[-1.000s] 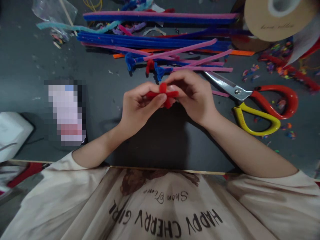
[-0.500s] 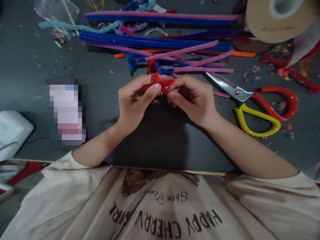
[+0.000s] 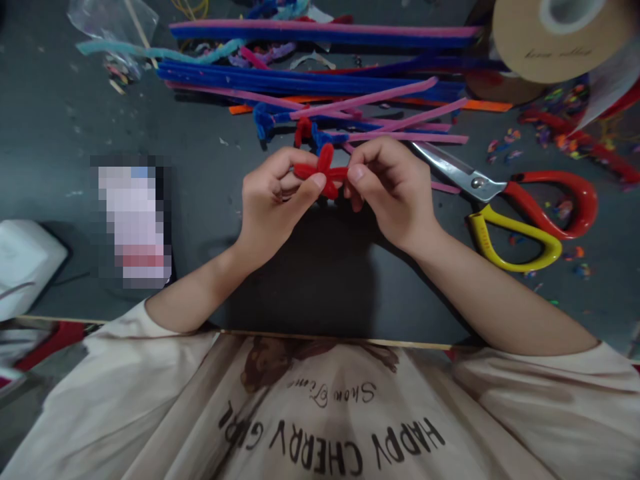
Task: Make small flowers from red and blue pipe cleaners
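A red pipe cleaner flower (image 3: 326, 160) with several looped petals is held up between both hands over the dark table. My left hand (image 3: 280, 200) pinches it near the middle, thumb on top. My right hand (image 3: 393, 190) grips the tip of its right-hand petal between thumb and forefinger. Just beyond the hands lie bent blue pipe cleaner pieces (image 3: 264, 123) joined to pink stems (image 3: 367, 99), and a small red curl (image 3: 303, 131). Fingers hide part of the flower's underside.
Scissors (image 3: 477, 183) with one red and one yellow handle lie right of my right hand. Blue pipe cleaners (image 3: 300, 79) stretch across the back. A ribbon spool (image 3: 530, 47) stands at the back right. A blurred-out phone (image 3: 135, 223) and a white object (image 3: 27, 267) are at left.
The red flower has turned in my fingers, so one petal now points up. My right hand has shifted slightly and now pinches the right-hand petal.
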### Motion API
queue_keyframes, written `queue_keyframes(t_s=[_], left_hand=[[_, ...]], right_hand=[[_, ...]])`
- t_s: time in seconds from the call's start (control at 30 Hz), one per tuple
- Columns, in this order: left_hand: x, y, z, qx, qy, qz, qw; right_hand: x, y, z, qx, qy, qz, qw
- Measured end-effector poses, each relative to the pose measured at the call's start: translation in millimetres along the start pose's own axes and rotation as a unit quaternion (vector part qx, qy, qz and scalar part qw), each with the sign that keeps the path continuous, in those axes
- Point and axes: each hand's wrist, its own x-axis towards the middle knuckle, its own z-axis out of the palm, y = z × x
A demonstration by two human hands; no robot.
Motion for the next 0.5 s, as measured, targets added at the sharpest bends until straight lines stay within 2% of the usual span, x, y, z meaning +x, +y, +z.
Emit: queue_keyframes(t_s=[0.23,0.5], left_hand=[[0.1,2.3,0.7,0.063,0.002,-0.048,0.997],[-2.1,3.7,-0.1,0.123,-0.005,0.020,0.992]], right_hand=[[0.0,-3.5,-0.2,-0.021,-0.013,-0.002,1.000],[2.0,-0.9,-1.6,0.001,-0.020,-0.006,1.000]])
